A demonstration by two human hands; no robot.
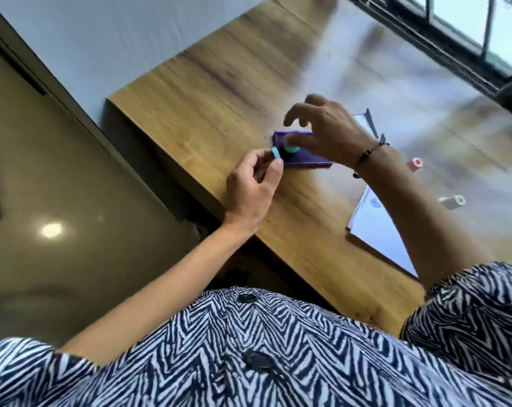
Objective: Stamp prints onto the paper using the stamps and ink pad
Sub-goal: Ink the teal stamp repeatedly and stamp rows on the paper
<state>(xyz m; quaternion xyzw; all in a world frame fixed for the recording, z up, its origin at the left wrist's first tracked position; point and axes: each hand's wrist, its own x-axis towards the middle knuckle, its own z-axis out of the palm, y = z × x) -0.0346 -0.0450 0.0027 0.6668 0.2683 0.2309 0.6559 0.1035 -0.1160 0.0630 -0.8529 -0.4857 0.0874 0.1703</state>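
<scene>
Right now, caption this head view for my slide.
Right hand presses teal stamp on ink pad; left hand pinches cap.

Wooden counter: bears purple ink pad, white paper, pink stamp, white stamp, well apart from the pad.

I see the right hand pressing a teal stamp onto the purple ink pad while the left hand pinches its teal cap beside it.

Black-and-white zigzag short-sleeved shirt, dark buttons, thin wrist bracelet.
</scene>
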